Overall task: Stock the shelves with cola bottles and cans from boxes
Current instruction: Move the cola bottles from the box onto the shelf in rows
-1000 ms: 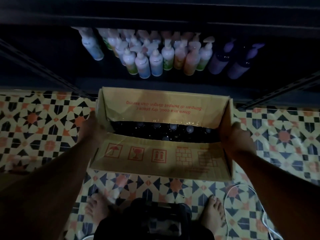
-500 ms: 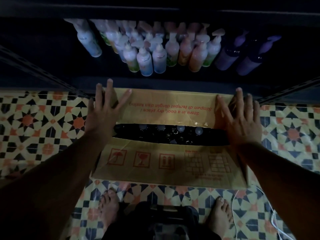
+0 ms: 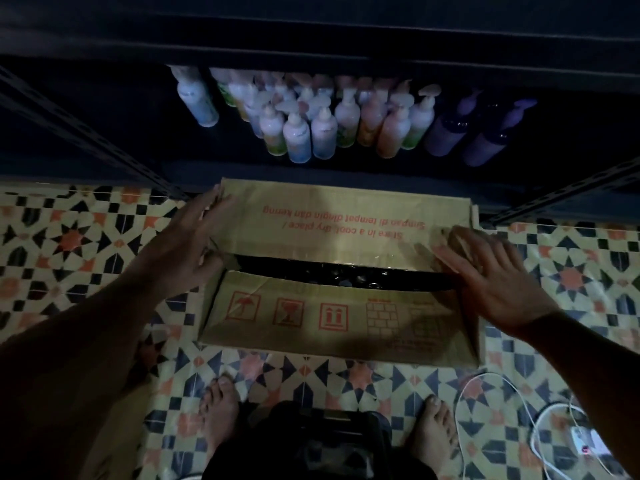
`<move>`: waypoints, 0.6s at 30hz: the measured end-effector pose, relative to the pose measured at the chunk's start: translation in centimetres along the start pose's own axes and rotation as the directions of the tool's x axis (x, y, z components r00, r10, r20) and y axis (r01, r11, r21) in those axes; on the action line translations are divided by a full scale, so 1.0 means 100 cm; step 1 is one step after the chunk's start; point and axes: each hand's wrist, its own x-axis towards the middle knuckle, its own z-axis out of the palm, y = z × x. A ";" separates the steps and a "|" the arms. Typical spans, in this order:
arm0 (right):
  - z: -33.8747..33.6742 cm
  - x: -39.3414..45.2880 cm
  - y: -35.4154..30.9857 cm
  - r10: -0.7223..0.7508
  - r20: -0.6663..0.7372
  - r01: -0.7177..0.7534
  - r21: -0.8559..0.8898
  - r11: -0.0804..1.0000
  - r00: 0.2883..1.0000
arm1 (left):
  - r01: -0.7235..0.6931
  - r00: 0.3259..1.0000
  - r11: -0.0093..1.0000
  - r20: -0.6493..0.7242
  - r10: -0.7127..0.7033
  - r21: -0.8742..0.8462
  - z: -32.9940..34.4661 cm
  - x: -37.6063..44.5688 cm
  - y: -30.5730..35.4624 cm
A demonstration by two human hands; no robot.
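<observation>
A brown cardboard box [image 3: 332,323] with red handling symbols sits on the patterned floor in front of a dark shelf [image 3: 311,174]. Its two long flaps stand partly apart, and through the narrow gap I see dark cola bottles [image 3: 346,277] with their caps up. My left hand [image 3: 188,247] rests flat against the box's left end, fingers spread by the far flap. My right hand [image 3: 491,275] lies flat over the right end, fingers pointing left across a small side flap. Neither hand holds anything.
The low shelf holds several pastel pump bottles [image 3: 311,126] and two purple ones [image 3: 464,133]. Slotted metal shelf posts [image 3: 86,133] angle out left and right. A white cable [image 3: 485,393] and a power strip [image 3: 585,441] lie at the lower right. My bare feet [image 3: 220,407] stand behind the box.
Both hands left the box's sides, rose over the far flap, then came back down to the ends. The gap between the flaps has narrowed.
</observation>
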 end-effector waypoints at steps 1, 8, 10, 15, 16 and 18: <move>-0.004 -0.003 0.001 0.024 -0.022 -0.023 0.046 0.999 0.999 | 0.039 0.999 0.999 -0.012 -0.040 -0.033 -0.004 -0.003 0.001; -0.029 0.042 -0.005 0.584 -0.367 -0.273 0.625 0.731 0.724 | 0.165 0.751 0.799 -0.451 -0.482 -0.578 -0.010 0.032 0.043; -0.035 0.067 -0.009 0.684 -0.364 -0.267 0.726 0.634 0.632 | 0.106 0.684 0.756 -0.504 -0.527 -0.646 -0.007 0.055 0.062; -0.031 0.100 -0.009 0.671 -0.054 -0.432 0.726 0.535 0.740 | 0.272 0.803 0.853 -0.384 -0.457 -0.446 0.016 0.095 0.061; -0.027 0.103 -0.007 0.636 0.033 -0.509 0.632 0.584 0.771 | 0.381 0.845 0.872 -0.267 -0.464 -0.308 0.021 0.097 0.056; -0.019 0.104 -0.003 0.586 0.225 -0.623 0.390 0.678 0.779 | 0.481 0.877 0.877 0.027 -0.480 -0.008 0.027 0.095 0.052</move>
